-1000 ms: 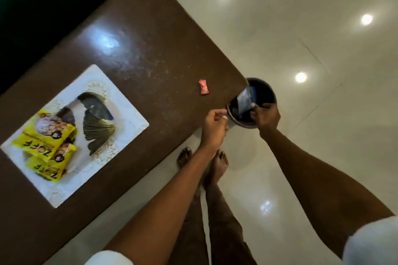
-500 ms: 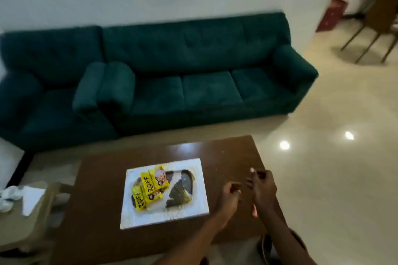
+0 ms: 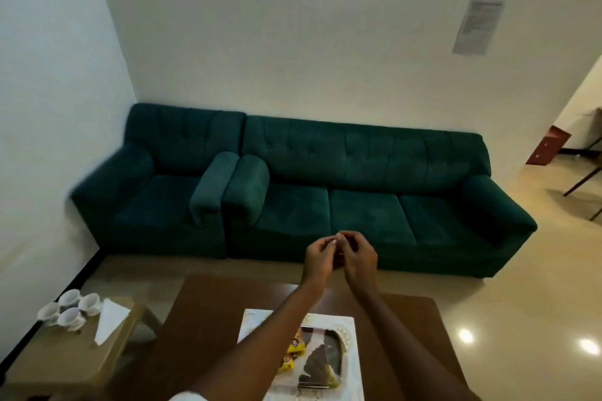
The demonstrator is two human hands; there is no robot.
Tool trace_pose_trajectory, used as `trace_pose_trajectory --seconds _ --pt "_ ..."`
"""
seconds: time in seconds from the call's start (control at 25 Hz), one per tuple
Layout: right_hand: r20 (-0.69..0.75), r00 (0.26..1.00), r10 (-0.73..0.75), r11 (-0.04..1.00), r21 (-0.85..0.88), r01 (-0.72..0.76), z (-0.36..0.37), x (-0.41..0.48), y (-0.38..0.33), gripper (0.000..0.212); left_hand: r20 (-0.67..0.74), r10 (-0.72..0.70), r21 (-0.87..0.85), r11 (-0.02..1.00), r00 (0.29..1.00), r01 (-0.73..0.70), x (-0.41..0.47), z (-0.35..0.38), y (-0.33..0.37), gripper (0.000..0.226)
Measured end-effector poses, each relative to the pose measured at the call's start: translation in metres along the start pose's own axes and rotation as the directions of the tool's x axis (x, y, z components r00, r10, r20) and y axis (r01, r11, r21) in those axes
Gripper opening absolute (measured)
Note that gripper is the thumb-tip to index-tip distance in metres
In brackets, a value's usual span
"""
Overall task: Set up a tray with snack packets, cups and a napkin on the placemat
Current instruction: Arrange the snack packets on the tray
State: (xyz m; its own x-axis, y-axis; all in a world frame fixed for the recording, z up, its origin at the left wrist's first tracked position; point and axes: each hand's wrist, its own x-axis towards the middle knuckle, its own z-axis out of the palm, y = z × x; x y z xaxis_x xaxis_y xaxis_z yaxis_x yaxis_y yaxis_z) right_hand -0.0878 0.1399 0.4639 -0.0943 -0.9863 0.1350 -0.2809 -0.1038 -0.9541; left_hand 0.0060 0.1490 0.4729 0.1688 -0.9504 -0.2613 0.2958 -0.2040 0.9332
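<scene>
A dark tray (image 3: 334,340) lies on a white placemat (image 3: 353,329) on the brown table (image 3: 208,319), partly hidden by my left forearm. Yellow snack packets (image 3: 293,356) rest on the tray's left side, beside a dark fan-shaped shape (image 3: 317,366). Several white cups (image 3: 70,308) and a white folded napkin (image 3: 110,319) sit on a beige side table (image 3: 65,358) at the left. My left hand (image 3: 317,259) and right hand (image 3: 360,259) are raised over the table's far edge. Their curled fingertips touch each other. Nothing clear shows between them.
A dark green sofa (image 3: 358,192) and a matching armchair (image 3: 163,179) stand against the wall beyond the table. Glossy tiled floor runs to the right, with chair legs (image 3: 583,182) and a red-brown box (image 3: 550,145) at the far right.
My view has swung up from the floor and the bin to the sofa and wall. Both hands rose from the table's edge and came together in front of me.
</scene>
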Motion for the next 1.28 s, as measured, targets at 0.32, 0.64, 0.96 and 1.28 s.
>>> trace_pose_trajectory --seconds 0.32,0.64,0.96,1.28 --pt "0.078 0.996 0.030 0.999 -0.034 -0.027 0.110 0.037 -0.038 0.023 0.000 0.009 0.172 0.985 1.000 -0.009 0.055 -0.102 0.046 0.031" --pt "0.188 0.937 0.296 0.951 -0.151 -0.270 0.152 0.110 0.043 0.051 -0.201 -0.102 0.383 0.907 0.974 0.174 0.146 -0.161 0.020 0.034" --pt "0.429 0.692 0.581 0.812 -0.362 -0.458 0.164 0.133 0.198 0.073 -0.346 -0.277 0.407 0.817 0.896 0.410 0.224 -0.193 -0.111 0.035" --pt "0.352 0.545 0.761 0.645 -0.496 -0.582 0.190 0.045 0.378 0.047 -0.455 -0.551 0.372 0.595 0.699 0.712 0.177 -0.241 -0.319 0.041"
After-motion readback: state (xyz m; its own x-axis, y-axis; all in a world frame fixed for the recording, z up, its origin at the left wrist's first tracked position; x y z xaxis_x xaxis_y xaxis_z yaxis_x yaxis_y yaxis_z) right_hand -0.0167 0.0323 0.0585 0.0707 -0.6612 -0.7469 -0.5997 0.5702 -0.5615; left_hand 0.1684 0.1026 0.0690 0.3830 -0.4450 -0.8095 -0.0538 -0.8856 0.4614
